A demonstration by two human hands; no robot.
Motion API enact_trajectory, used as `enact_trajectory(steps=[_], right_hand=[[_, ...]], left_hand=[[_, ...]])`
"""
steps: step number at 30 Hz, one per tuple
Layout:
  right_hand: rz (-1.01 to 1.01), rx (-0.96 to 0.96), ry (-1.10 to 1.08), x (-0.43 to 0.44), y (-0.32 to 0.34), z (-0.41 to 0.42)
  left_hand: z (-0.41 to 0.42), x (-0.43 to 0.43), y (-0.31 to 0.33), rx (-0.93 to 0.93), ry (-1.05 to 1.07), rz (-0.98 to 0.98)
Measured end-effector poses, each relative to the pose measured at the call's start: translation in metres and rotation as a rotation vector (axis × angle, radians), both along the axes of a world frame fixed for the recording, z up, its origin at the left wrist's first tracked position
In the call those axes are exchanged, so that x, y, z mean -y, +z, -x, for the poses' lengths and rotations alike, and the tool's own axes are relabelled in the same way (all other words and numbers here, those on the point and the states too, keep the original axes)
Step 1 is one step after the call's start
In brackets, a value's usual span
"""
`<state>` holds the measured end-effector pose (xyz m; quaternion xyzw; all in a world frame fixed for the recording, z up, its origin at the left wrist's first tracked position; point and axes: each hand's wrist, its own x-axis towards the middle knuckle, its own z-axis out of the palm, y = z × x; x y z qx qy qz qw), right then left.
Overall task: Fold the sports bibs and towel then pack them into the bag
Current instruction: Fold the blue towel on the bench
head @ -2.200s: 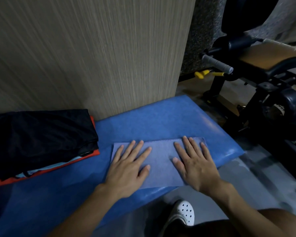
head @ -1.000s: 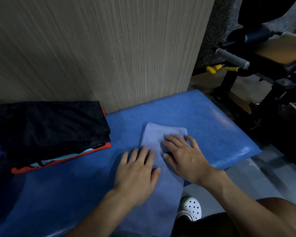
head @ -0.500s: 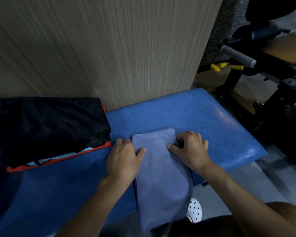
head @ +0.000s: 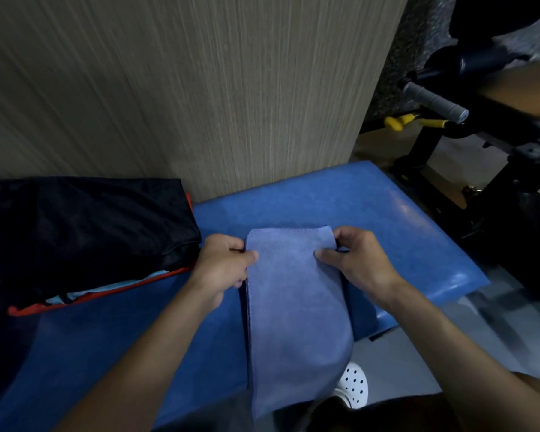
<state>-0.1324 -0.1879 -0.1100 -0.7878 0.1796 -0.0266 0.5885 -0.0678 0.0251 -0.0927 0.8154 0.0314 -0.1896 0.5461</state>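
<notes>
Blue-grey microfibre towel [head: 296, 307] lies lengthwise away from us on the blue padded worktop [head: 371, 207], its near end overhanging. Our left hand [head: 222, 269] and right hand [head: 359, 263] pinch its side edges by the far corners, equally near.

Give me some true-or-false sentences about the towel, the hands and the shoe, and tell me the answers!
The left hand and right hand each pinch the soft purple-blue towel. True.
The towel lies wholly on the blue padded bench. False: its near end hangs over the front edge.
The pile of folded bibs, black on top, lies left of the towel. True.
The white shoe with holes stands on the bench. False: it is on the floor.
</notes>
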Motion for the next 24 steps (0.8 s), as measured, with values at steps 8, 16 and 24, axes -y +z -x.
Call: enact_trajectory(steps=[8, 16, 24], right_hand=[[-0.119, 0.202, -0.033, 0.006, 0.005, -0.006], [0.58, 0.352, 0.24, 0.019, -0.012, 0.009], [0.766, 0.298, 0.319, 0.02, -0.018, 0.015]], left_hand=[[-0.002, 0.01, -0.004, 0.223, -0.049, 0.25], [0.007, -0.012, -0.036, 0.479, -0.27, 0.047], [0.007, -0.013, -0.047, 0.702, -0.371, -0.187]])
